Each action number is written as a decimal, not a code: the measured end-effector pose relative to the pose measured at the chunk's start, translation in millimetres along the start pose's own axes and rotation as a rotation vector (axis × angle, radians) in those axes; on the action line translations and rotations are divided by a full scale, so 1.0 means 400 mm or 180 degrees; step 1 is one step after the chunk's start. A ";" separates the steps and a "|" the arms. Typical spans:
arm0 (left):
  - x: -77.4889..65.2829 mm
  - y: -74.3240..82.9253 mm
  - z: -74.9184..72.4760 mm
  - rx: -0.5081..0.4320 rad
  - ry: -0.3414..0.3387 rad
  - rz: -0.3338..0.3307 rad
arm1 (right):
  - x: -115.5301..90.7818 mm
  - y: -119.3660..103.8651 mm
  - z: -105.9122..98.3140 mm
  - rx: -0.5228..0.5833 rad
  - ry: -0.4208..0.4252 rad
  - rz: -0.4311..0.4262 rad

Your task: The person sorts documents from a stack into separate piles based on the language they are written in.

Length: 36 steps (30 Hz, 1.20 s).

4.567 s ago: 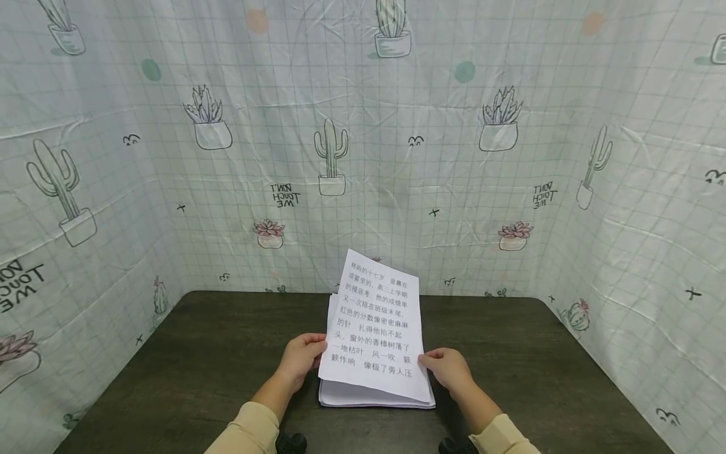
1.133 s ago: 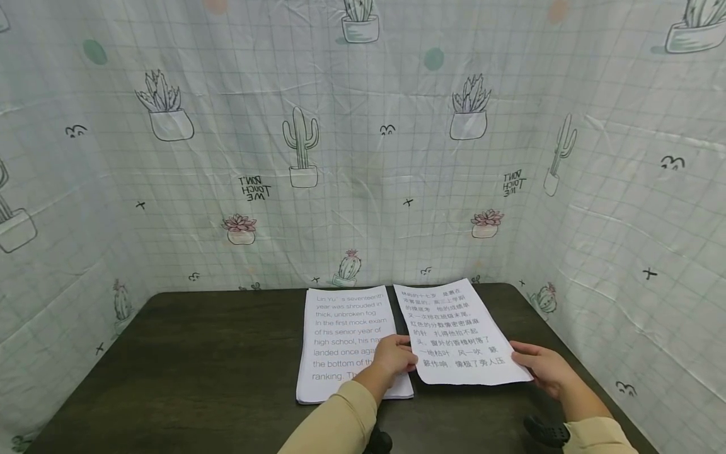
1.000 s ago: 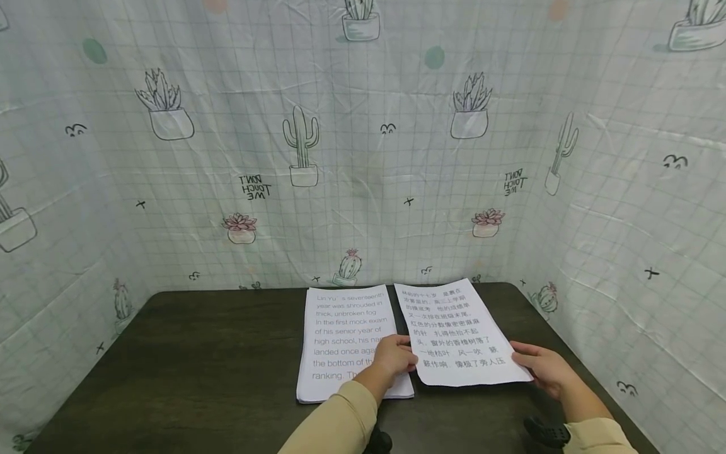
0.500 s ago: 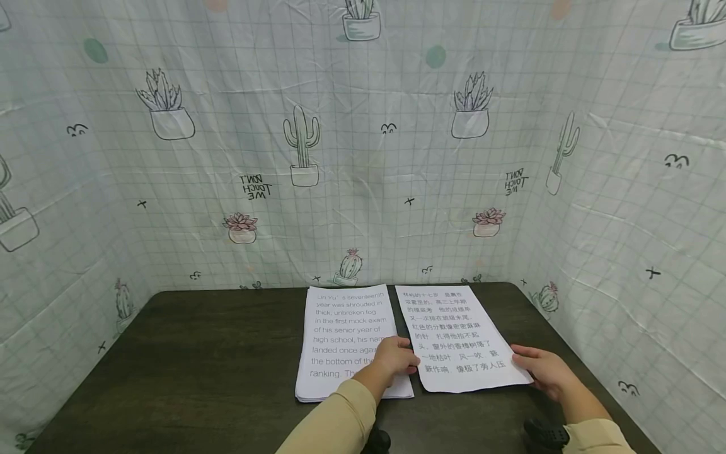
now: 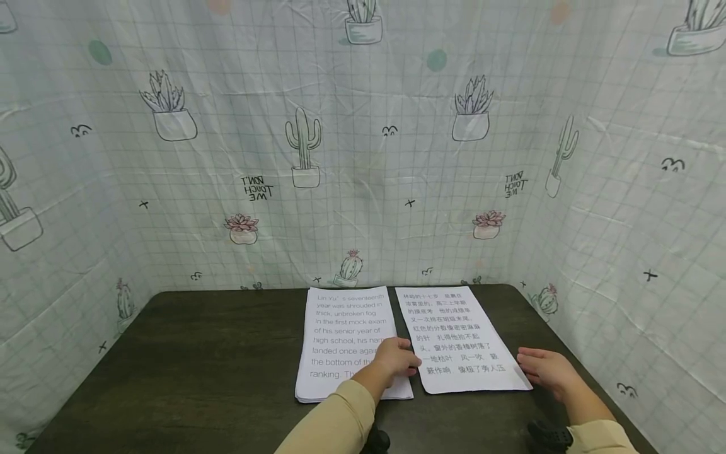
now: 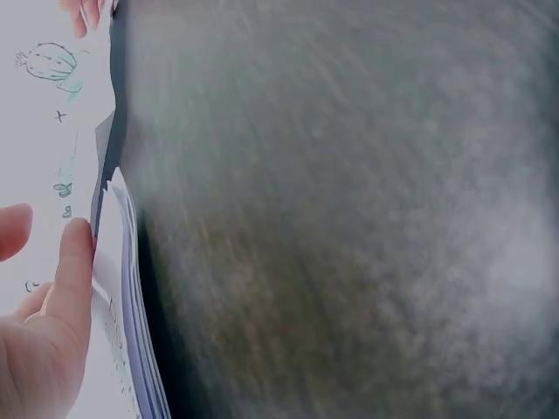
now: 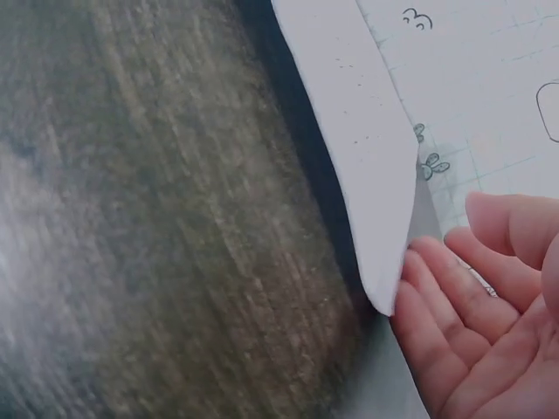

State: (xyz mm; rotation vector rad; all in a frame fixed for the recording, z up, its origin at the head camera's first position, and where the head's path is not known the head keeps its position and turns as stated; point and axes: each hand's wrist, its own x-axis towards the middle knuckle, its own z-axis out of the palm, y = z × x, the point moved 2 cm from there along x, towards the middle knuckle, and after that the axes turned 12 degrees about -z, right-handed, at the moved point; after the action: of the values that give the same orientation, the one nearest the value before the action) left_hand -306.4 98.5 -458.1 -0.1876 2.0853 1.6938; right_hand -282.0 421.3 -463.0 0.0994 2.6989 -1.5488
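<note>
A white sheet of paper [image 5: 454, 342] printed with Chinese text lies on the dark table, right of a stack of paper [image 5: 343, 334] whose top page carries English text. My left hand [image 5: 391, 360] reaches across the stack to the sheet's left edge. In the left wrist view its thumb and forefinger [image 6: 70, 279] stand apart, the fingertip by the sheet's edge. Beside the sheet's lower right side is my right hand [image 5: 550, 373], its thumb off the paper. The right wrist view shows its fingers [image 7: 454, 301] loosely bent by the sheet's slightly raised corner.
A dark wooden table [image 5: 198, 372] extends left of the stack and in front of it. Behind and at both sides hangs a pale curtain [image 5: 363, 189] with cactus drawings. Black straps or devices sit at both wrists.
Both hands have carried the Chinese-text sheet from atop the stack to its right. In the last second the sheet has settled down, and my right hand has let go, shifting slightly right.
</note>
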 end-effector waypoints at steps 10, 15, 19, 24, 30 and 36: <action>-0.003 0.010 -0.010 -0.0146 -0.0169 0.0224 | 0.015 -0.047 0.011 -0.0195 0.0165 -0.0065; 0.008 0.009 -0.036 -0.0190 -0.0159 0.0273 | 0.028 -0.090 0.043 -0.0148 0.0116 -0.0187; 0.021 0.010 -0.076 -0.0192 -0.0057 0.0292 | 0.040 -0.122 0.072 -0.0097 0.0087 -0.0209; 0.023 0.014 -0.145 -0.0244 0.0050 0.0276 | 0.052 -0.150 0.116 -0.0064 0.0043 -0.0248; 0.026 0.008 -0.227 -0.0282 0.0221 0.0219 | 0.070 -0.173 0.165 0.0050 -0.0044 -0.0308; 0.023 -0.001 -0.297 -0.0244 0.0317 0.0251 | 0.088 -0.198 0.211 0.0097 -0.0117 -0.0328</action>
State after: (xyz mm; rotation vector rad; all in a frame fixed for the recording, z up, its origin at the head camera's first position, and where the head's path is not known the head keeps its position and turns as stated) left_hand -344.4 -13.7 -444.5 -0.2204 2.1261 1.8475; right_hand -323.3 310.3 -439.4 -0.0677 2.6925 -1.6018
